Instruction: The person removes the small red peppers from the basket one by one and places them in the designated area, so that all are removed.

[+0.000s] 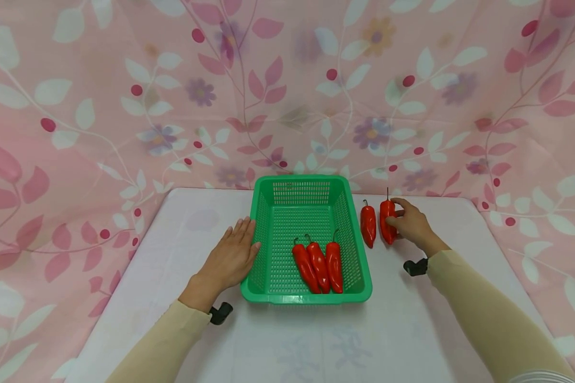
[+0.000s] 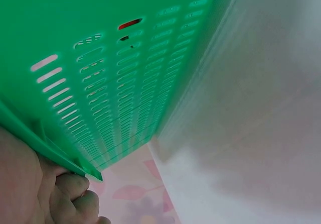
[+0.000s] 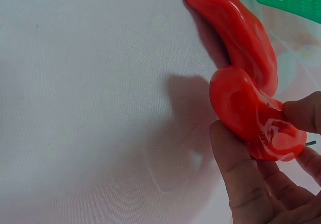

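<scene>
A green plastic basket stands on the table, with three red peppers lying together in its near right part. My left hand rests along the basket's left rim, fingers extended; in the left wrist view its fingers show beside the rim. To the right of the basket, my right hand pinches a red pepper between thumb and fingers. Another red pepper lies on the table between that one and the basket. The palm sides of both hands are hidden in the head view.
A white-covered table carries everything. Pink floral cloth hangs behind it and down the sides. The basket's slotted wall rises close beside the left wrist.
</scene>
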Motion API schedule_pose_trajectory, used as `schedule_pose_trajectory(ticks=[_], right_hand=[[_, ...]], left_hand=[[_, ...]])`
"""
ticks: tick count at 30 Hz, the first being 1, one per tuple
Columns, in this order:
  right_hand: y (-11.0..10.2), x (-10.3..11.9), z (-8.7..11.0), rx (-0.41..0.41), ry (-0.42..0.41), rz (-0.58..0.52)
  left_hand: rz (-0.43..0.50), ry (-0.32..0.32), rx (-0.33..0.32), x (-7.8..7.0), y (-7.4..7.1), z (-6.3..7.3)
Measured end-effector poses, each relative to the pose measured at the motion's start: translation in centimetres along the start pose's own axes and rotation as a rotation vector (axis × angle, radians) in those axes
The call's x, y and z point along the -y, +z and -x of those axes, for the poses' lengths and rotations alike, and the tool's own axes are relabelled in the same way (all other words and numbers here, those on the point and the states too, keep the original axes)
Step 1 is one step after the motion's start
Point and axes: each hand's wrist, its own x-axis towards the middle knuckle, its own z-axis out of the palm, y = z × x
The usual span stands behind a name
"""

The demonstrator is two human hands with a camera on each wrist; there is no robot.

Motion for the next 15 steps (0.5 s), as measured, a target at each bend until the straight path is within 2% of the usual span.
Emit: schedule_pose_trajectory(ticks=[15], right_hand=[[0.21,-0.57,-0.58,0.035,0.015,0.009]], left_hand=[[0.016,-0.003,0.0,-0.05,-0.05,0.1]])
